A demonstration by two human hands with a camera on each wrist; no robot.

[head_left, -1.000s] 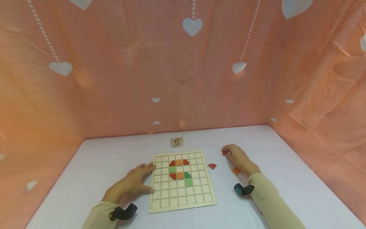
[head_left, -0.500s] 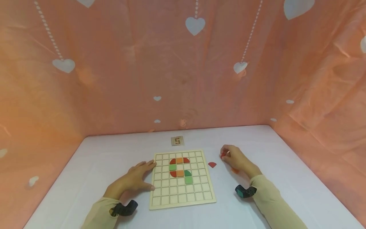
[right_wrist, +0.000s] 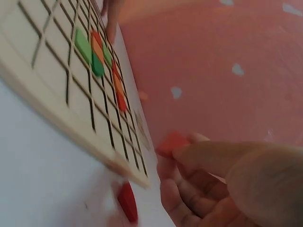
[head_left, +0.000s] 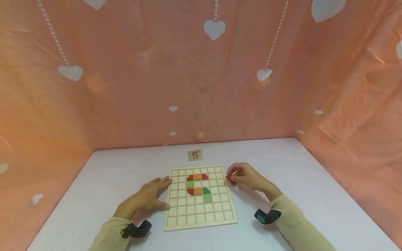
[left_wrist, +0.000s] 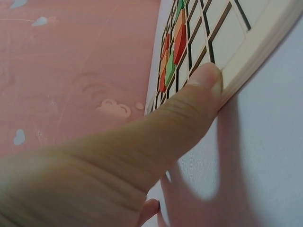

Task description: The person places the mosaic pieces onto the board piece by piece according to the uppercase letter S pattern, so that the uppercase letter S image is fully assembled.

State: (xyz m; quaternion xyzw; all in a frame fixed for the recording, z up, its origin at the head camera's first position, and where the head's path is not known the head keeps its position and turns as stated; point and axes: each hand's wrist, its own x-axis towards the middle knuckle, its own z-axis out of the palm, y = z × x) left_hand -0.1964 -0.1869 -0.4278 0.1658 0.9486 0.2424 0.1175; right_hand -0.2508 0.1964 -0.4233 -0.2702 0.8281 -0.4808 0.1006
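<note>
A pale wooden grid board [head_left: 201, 216] lies on the table, carrying several red, orange and green tiles [head_left: 207, 198] in a curved pattern. My left hand [head_left: 147, 197] rests at its left edge with fingers spread; in the left wrist view the thumb [left_wrist: 189, 101] touches the rim. Off the board's upper right side, my right hand [head_left: 249, 177] pinches a red tile [right_wrist: 173, 143] between thumb and fingers. Below that hand, the right wrist view has another red tile [right_wrist: 128, 203] on the table beside the board. The held tile's full shape is partly covered.
A small card [head_left: 195, 155] with a blocky figure like an S or 5 lies beyond the board. White cloth covers the table [head_left: 125, 167]. A peach curtain [head_left: 141, 87] with pale hearts stands behind and at both sides.
My right hand has moved left with the red tile, up to the board's right side. The orange tile seen under it earlier is out of sight now. The left hand stays at the board's edge.
</note>
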